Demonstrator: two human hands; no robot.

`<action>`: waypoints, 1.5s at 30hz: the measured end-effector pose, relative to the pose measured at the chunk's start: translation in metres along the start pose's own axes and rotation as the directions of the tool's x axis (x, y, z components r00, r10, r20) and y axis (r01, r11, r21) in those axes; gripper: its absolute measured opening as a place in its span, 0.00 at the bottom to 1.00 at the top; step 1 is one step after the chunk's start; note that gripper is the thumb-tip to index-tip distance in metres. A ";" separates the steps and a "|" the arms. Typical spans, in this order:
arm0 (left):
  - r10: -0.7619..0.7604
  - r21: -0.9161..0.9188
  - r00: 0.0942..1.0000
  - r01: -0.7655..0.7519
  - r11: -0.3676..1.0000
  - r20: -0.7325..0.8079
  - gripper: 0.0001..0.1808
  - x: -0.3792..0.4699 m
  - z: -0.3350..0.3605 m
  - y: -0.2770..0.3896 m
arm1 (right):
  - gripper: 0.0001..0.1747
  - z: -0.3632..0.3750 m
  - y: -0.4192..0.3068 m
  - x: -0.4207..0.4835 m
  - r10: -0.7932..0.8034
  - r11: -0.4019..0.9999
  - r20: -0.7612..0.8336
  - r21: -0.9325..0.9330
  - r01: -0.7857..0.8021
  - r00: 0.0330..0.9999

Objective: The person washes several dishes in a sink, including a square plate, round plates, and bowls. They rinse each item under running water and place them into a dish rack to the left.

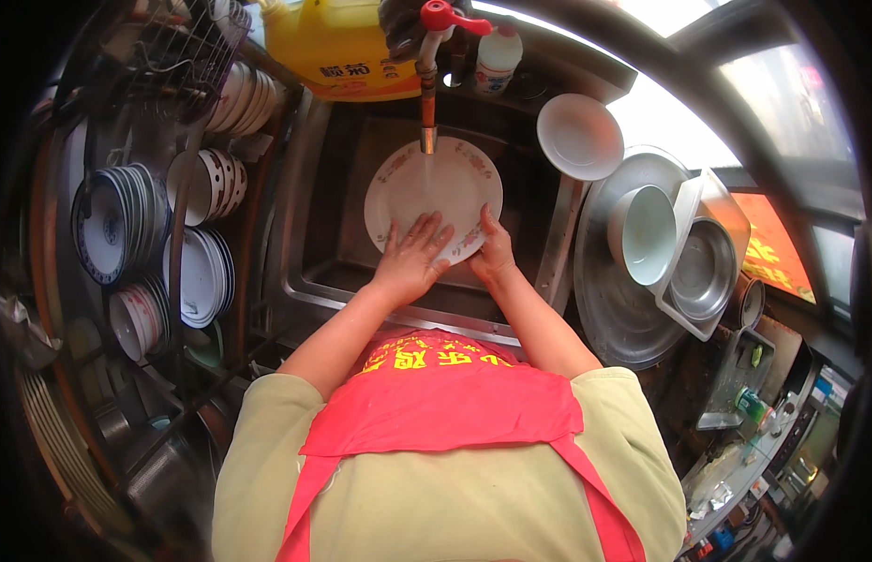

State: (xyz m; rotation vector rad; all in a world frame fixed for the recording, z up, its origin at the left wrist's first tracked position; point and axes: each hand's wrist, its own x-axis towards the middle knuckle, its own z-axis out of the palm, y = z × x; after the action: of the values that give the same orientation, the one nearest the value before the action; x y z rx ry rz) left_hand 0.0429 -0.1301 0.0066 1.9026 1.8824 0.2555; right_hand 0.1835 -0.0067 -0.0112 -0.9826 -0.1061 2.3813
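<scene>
A white plate with a floral rim (415, 175) is held over the metal sink (323, 232), under the faucet (428, 105). A thin stream of water runs from the spout onto its face. My right hand (493, 246) grips the plate's right lower edge, thumb on top and the other fingers hidden beneath. Flat on the plate's lower left part lies my left hand (415, 260), fingers spread, palm against the surface. The faucet's red lever (455, 18) is at the top of the view.
Left of the sink, a rack holds stacked plates (197, 277) and bowls (209, 186). A yellow jug (337, 53) and a white bottle (497, 60) stand behind it. To the right are a white bowl (580, 137), a large metal tray (604, 309), a pale bowl (646, 235) and a metal bowl (703, 270).
</scene>
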 end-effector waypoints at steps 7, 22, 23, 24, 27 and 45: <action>-0.784 -0.939 0.590 0.342 0.029 0.191 0.35 -0.032 -0.048 -0.044 | 0.27 -0.029 0.009 -0.010 0.262 0.956 0.121 0.101 -0.274 0.958; -0.817 -0.935 0.558 0.194 0.298 -0.145 0.24 -0.093 -0.082 0.052 | 0.26 -0.004 0.022 -0.050 0.457 0.884 0.216 -0.222 -0.412 0.863; -0.829 -0.966 0.549 0.143 0.217 -0.104 0.23 -0.109 -0.079 0.054 | 0.28 0.001 0.023 -0.055 0.433 0.880 0.194 -0.301 -0.367 0.880; -0.821 -0.977 0.564 0.110 0.184 -0.092 0.22 -0.128 -0.075 0.056 | 0.28 0.006 0.025 -0.060 0.411 0.859 0.118 -0.383 -0.340 0.904; -0.824 -0.994 0.559 -0.024 0.102 -0.098 0.21 -0.197 -0.059 0.059 | 0.26 0.022 0.048 -0.077 0.403 0.759 0.082 -0.586 -0.283 0.911; -0.806 -0.523 -0.508 -0.796 0.306 0.302 0.24 -0.596 0.177 0.169 | 0.23 0.078 0.271 -0.146 0.813 0.131 -0.005 -0.973 -0.192 0.582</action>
State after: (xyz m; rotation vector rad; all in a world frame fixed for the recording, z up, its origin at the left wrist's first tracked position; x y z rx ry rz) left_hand 0.2408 -0.7427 0.0305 1.1251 -1.0207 -2.3327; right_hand 0.0897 -0.3010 0.0636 -0.7058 -1.8885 3.2600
